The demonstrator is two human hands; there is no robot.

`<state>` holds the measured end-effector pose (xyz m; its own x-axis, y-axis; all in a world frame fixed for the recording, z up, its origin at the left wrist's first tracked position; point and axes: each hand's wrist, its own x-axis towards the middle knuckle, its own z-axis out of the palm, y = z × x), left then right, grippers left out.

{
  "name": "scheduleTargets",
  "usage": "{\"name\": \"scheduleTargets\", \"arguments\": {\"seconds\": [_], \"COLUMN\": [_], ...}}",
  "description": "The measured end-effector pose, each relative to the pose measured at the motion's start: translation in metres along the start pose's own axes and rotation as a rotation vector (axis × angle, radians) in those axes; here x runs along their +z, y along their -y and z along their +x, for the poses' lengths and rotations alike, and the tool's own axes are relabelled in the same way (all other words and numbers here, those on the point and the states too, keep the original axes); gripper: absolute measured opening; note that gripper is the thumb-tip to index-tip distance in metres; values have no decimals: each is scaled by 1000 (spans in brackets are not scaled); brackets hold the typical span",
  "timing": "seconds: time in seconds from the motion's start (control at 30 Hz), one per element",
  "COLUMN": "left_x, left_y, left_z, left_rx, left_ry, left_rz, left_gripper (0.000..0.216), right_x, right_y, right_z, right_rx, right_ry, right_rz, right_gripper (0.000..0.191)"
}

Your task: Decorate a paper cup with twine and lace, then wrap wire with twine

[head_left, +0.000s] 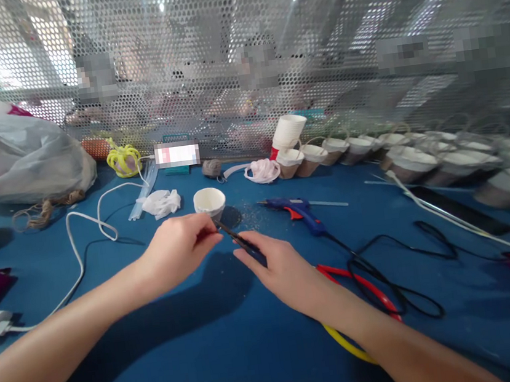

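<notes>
My left hand [182, 243] is closed in a pinch just in front of a small white paper cup [211, 204]. Whatever its fingertips hold is too small or hidden to make out. A slim dark pointed tool [248, 245] with a dark blue handle is gripped in my right hand [278, 265]; its kind is not plain. The tool's tip points up and left, close to the left fingertips and the cup's base. The cup stands upright on the blue table [187, 360]. Beyond my right hand lies a blue hot glue gun [297, 209] with a red trigger.
Covered pots [412, 162] line the back right, beside stacked white cups [289, 131]. White ribbon [262, 170], crumpled tissue [162, 203] and clear glue sticks [146, 192] lie behind. Black cord [397, 251] and red-yellow handles [356, 278] are at right; white cable [76, 250] at left.
</notes>
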<state>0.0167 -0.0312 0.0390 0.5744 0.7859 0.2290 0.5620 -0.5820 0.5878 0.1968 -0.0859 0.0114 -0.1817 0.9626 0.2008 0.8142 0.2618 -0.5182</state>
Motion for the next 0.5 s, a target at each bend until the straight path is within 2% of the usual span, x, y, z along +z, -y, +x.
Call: {"name": "scheduleTargets", "arguments": {"seconds": [0.07,0.2,0.23,0.3,0.4,0.5], "left_x": [-9,-10,-7,-1,4,3], "left_y": [9,28,30,30,20,6], "left_z": [5,13,14,14,10,5], "left_rx": [-26,-89,-116,-159,-159,-66], "left_ry": [257,489,552,597,473,171], "left_rz": [-349,-907,-1000,-1099,-967,-446], "left_gripper": [23,22,25,28,28,21], "right_x": [-3,-7,-8,-9,-7,-1], "right_y": [-1,-1,-1,-1,-2,-4], "right_z": [0,0,0,0,0,1], "right_rx": [-34,-112,-132,-160,-140,-66], "right_ry": [8,34,44,59,52,-3], "right_rz": [49,135,147,160,137,66], "right_gripper": [24,24,23,21,22,23]}}
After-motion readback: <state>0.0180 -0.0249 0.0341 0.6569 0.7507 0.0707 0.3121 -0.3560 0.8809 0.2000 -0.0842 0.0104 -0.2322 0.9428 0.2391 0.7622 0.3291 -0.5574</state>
